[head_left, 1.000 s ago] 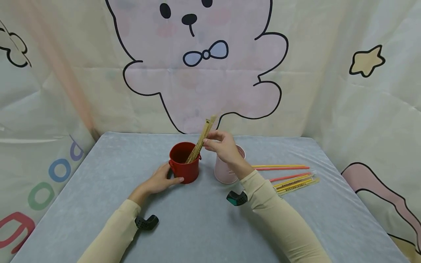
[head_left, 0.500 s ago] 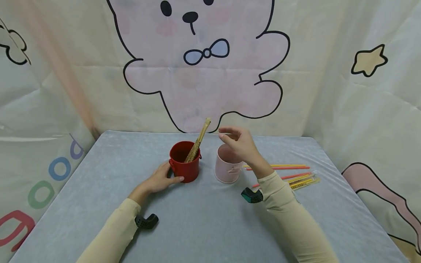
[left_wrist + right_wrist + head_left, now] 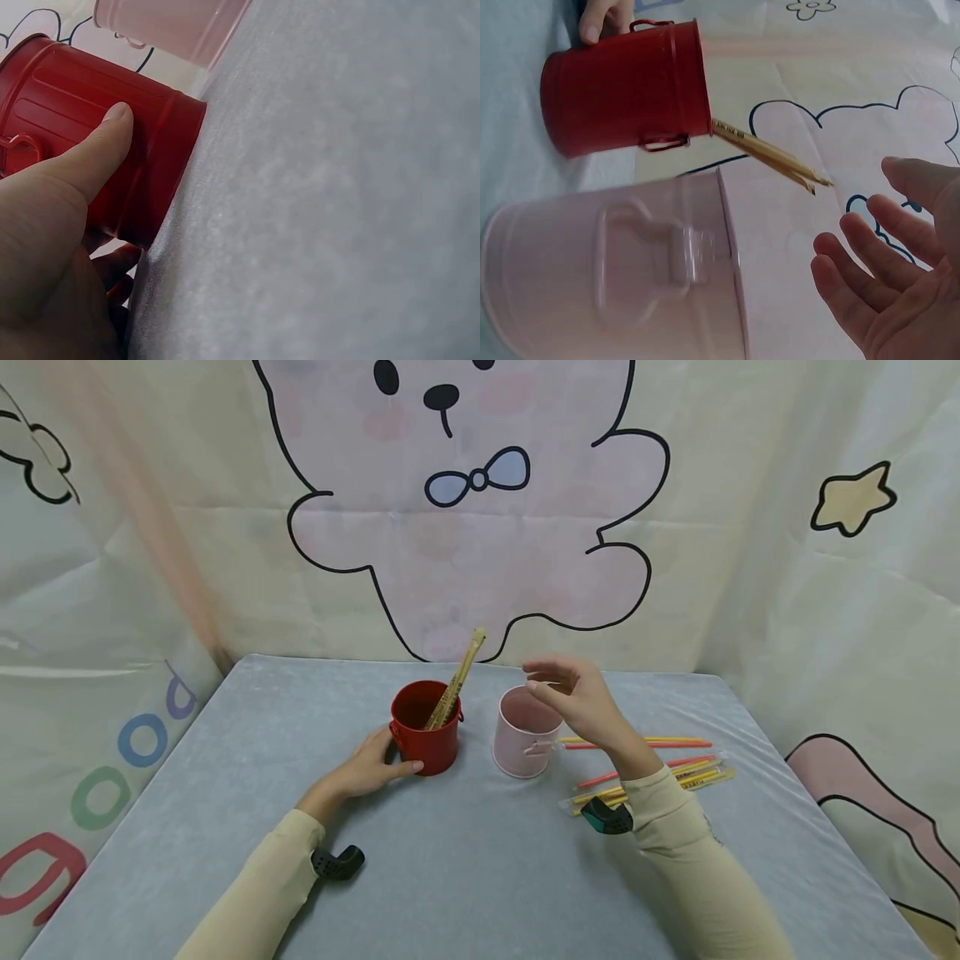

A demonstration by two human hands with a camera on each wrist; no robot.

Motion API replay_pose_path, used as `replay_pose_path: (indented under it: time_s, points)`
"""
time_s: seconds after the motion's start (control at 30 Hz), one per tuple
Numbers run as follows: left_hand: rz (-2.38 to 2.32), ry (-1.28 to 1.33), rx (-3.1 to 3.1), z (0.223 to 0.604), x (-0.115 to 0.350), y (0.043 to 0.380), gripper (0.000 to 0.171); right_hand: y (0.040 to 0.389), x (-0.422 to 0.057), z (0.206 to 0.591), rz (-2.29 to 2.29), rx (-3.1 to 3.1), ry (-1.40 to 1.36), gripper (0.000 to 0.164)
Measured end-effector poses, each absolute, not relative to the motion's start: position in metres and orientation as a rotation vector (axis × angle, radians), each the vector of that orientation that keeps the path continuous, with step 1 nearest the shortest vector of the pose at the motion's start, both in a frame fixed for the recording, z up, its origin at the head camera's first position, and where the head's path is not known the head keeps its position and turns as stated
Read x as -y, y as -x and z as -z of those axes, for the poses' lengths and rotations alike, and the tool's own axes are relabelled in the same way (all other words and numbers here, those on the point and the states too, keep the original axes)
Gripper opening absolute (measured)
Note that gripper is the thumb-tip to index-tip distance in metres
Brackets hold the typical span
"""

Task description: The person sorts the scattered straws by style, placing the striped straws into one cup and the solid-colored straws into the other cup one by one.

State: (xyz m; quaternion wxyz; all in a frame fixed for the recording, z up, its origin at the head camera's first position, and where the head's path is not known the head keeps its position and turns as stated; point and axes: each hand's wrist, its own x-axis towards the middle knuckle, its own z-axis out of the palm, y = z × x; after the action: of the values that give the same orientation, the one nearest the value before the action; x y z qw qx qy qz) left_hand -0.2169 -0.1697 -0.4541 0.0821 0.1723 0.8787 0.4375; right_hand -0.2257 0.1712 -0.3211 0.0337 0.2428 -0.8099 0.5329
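Observation:
My left hand (image 3: 372,766) holds the small red metal bucket (image 3: 427,750) low on its left side. In the left wrist view the thumb (image 3: 105,146) lies along the bucket's wall and the other fingers go behind it, partly hidden. A few wrapped yellow straws (image 3: 457,683) lean out of the bucket to the right. Beside it stands a pale pink bucket (image 3: 517,747). Above and behind its rim hovers my right hand (image 3: 581,697), holding nothing, its fingers (image 3: 877,247) loosely bent and spread in the right wrist view.
More wrapped straws, yellow ones (image 3: 690,774) and red ones (image 3: 645,745), lie on the grey-blue cloth (image 3: 480,877) to the right, partly under my right forearm. A cartoon-printed curtain (image 3: 480,560) hangs behind the table.
My right hand has let go of the wrapped straws at the red bucket and moved right, past the pink bucket. The straws now lean on the rim. My left hand stays on the red bucket.

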Motion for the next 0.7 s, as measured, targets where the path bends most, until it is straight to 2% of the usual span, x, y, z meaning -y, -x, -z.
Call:
replay_pose_path:
  time_s: [0.7]
  points:
    - [-1.295,-0.521,-2.643,0.454,0.17,0.218,0.08,0.216,-0.227,0.337,-1.464,2.564,-0.797,0.026]
